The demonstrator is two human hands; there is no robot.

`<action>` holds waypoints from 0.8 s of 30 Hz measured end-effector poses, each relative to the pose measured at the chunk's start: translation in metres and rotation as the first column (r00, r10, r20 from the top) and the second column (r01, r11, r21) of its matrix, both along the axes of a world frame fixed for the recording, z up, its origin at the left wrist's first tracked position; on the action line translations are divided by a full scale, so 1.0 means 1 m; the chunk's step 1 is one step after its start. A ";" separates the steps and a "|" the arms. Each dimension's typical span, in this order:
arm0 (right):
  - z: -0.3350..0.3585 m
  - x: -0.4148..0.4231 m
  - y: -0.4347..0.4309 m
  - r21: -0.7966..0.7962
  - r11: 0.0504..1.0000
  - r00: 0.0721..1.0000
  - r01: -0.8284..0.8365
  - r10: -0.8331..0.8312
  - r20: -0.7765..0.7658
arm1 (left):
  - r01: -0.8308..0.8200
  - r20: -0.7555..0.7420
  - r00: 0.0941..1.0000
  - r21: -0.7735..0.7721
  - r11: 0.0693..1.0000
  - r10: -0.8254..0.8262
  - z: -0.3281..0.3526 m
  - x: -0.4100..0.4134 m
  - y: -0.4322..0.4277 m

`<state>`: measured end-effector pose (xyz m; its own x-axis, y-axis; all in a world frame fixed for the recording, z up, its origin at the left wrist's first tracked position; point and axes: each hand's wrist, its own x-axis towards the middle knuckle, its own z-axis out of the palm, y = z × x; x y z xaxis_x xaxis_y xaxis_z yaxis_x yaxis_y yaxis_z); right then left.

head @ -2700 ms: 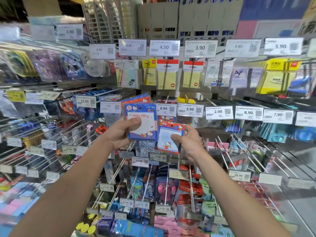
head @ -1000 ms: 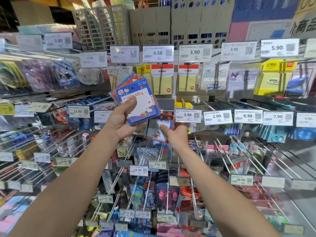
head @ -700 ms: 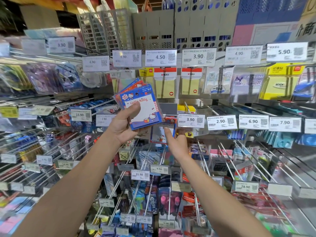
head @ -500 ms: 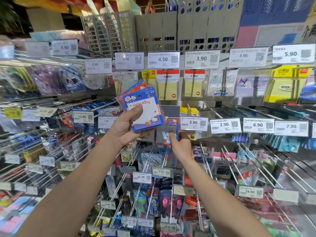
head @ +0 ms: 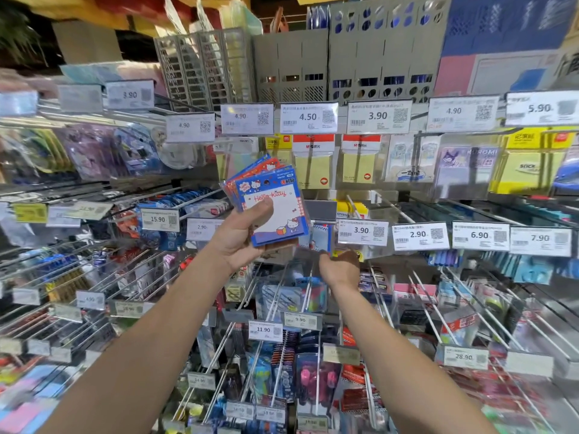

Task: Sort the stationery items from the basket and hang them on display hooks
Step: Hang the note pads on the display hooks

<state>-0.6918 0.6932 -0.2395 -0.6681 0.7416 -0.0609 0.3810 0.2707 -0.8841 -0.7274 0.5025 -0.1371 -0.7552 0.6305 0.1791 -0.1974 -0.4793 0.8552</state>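
The Hello Kitty note packs (head: 272,211) are gripped by the left hand (head: 238,242); one small pack (head: 321,238) is now hung beside a 3.90 price tag (head: 363,232); whether it is still held by the right hand (head: 340,269) cannot be told.

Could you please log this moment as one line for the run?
left hand: holds note packs | right hand: under single pack, grip unclear

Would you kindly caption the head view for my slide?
Left hand grips Hello Kitty notepads; right hand below a hung pack.
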 end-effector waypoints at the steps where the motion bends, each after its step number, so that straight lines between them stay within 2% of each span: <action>1: 0.000 0.008 -0.004 0.085 0.996 0.999 -0.006 0.009 -0.032 | -0.001 -0.006 1.000 0.002 1.000 0.001 0.000 0.000 0.000; 5: 0.013 0.041 -0.028 0.322 0.940 0.938 -0.111 0.206 -0.277 | -0.024 -0.041 0.999 -0.005 1.000 0.023 -0.005 0.000 0.002; 7: 0.023 0.057 -0.043 0.494 0.869 0.827 -0.014 0.288 -0.483 | -0.056 -0.074 0.996 -0.003 0.998 0.055 -0.009 -0.001 0.003; 9: 0.035 0.067 -0.055 0.569 0.813 0.694 0.129 0.336 -0.637 | -0.071 -0.099 0.993 0.013 0.997 0.072 -0.013 -0.001 0.003; 10: 0.042 0.068 -0.057 0.581 0.796 0.658 0.171 0.346 -0.668 | -0.069 -0.114 0.991 0.020 0.997 0.070 -0.015 0.001 0.003; 12: 0.055 0.072 -0.061 0.534 0.834 0.660 0.135 0.326 -0.677 | -0.064 -0.156 0.986 0.024 0.998 0.067 -0.017 0.005 0.002; 15: 0.063 0.075 -0.065 0.452 0.891 0.725 -0.030 0.331 -0.604 | -0.067 -0.186 0.980 0.031 0.997 0.071 -0.019 0.009 -0.001; 18: 0.061 0.080 -0.071 0.476 0.879 0.705 -0.026 0.354 -0.615 | -0.050 -0.182 0.982 0.038 0.998 0.056 -0.020 0.013 -0.005; 24: 0.055 0.089 -0.080 0.298 0.949 0.699 -0.107 0.285 -0.656 | -0.105 -0.086 0.991 -0.057 0.993 0.100 -0.023 0.027 -0.014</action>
<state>-0.6028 0.6131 -0.1849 -0.5895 0.5216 0.6168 -0.3878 0.4870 -0.7826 -0.7003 0.4885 -0.1602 -0.8004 0.5625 0.2073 -0.0770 -0.4394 0.8950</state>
